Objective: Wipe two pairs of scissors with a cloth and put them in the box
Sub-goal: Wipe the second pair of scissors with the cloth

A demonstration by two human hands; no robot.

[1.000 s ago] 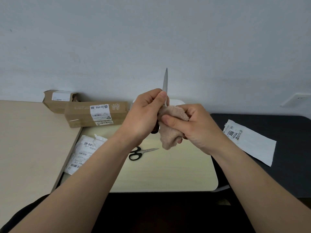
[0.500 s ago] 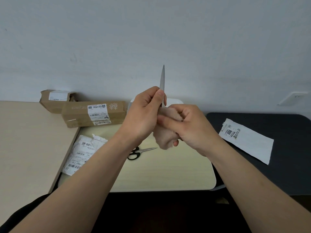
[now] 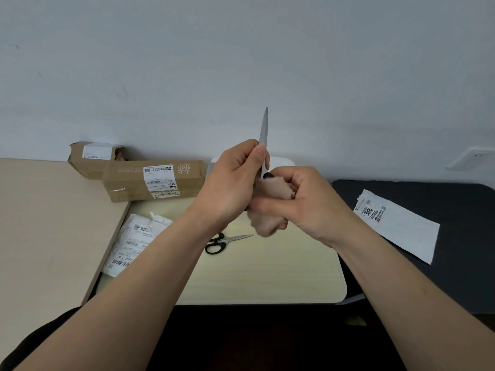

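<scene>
The left hand is curled round the held scissors, with the thumb pressed up along the closed blades. The blades stand nearly upright, their tip showing against the grey wall. The right hand clutches the cloth, a bunched pinkish-beige wad wrapped about the lower part of the scissors. Only a speck of black handle shows above it; the rest of the handles is buried under cloth and fingers.

Below the hands, the second pair of scissors lies flat on the pale table, blades pointing right. The left wrist partly covers its black handles.

Just behind the hands sits what is probably a white box. Only its rounded rim shows, and its inside is hidden.

To the left, a long cardboard box bearing a printed label lies shut. The smaller cardboard box behind it has a torn end, and its contents cannot be made out. A crumpled white mailer bag lies near the table's left edge, part of it covered by the left forearm. On the dark table to the right lies a labelled paper slip.
</scene>
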